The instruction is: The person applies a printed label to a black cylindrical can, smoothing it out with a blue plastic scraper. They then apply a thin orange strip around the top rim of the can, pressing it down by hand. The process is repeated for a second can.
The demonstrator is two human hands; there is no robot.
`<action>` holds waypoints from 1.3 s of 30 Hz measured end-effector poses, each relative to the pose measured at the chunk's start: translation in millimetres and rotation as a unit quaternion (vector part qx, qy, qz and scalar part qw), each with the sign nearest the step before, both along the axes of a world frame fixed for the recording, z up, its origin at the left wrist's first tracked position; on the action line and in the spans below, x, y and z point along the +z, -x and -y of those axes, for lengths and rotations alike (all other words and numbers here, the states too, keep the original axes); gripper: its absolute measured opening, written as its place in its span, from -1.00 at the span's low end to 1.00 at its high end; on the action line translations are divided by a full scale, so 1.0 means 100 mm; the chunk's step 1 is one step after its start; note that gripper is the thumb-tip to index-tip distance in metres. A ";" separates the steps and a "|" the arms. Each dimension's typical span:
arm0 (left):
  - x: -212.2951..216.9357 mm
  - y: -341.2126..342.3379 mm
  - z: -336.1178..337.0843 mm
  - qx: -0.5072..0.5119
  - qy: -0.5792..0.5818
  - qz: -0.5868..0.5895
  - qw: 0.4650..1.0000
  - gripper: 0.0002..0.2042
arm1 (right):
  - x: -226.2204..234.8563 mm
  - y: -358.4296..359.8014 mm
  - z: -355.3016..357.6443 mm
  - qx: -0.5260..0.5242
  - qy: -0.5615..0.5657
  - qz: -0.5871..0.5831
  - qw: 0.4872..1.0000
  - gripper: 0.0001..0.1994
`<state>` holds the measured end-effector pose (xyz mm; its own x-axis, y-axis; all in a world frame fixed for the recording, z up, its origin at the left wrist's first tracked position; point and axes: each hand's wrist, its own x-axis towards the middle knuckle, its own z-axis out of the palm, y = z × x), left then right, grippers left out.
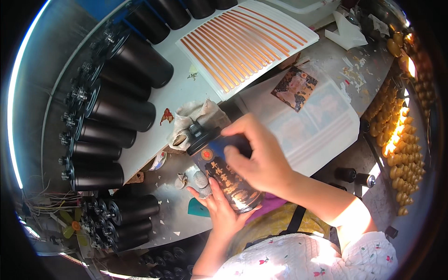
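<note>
A: Item one, the bottle (224, 175). Material and form?
B: Dark glossy cylinder, gold characters and a round red-gold emblem on the side, black cap. It lies over the worktable's (172, 93) near edge, just in front of the rag (196, 119).

A: Hands?
B: Left hand (219, 207) cups it from below, fingers slightly spread along the lower body. Right hand (261, 156) lies over the top, fingers curled and pressed together on the upper side; whether they pinch anything against the bottle I cannot tell.

A: Surroundings, taken from the bottle?
B: Left of it, rows of matte black cylinders (116, 112) lying on their sides, ends fitted with small hardware. Beyond it, a white sheet of thin orange strips (247, 42). Right of it, a pale glossy backing sheet (308, 126) with one dark printed label (295, 87). Far right, a rack of gold caps (401, 135), sunlit. The crumpled, stained rag sits just behind the cap, and the right hand hides part of the body.

A: Axis?
B: Long axis is tilted, cap up and to the left, away from the person, base down and right toward the body.
</note>
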<state>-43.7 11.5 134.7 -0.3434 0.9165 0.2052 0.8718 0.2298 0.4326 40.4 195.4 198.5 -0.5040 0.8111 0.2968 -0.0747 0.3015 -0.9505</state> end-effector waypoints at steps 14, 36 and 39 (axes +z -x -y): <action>-0.34 -0.04 -0.01 0.059 -0.141 0.192 0.969 0.00 | 0.15 -0.14 0.54 0.086 -0.192 0.099 0.973 -0.69; -0.03 0.14 -0.03 -0.004 -0.012 0.034 0.999 0.43 | -0.52 -0.40 0.14 -0.020 0.066 -0.041 0.997 -0.69; -0.04 0.13 0.00 0.017 -0.017 0.027 0.999 0.44 | -0.44 -0.26 -0.09 0.025 -0.042 -0.079 0.996 -0.73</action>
<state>-57.2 11.7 131.1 -0.3861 0.8966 0.2169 0.8388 0.2434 0.4869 65.9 204.7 154.5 -0.4850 0.7552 0.4410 -0.2375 0.3715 -0.8975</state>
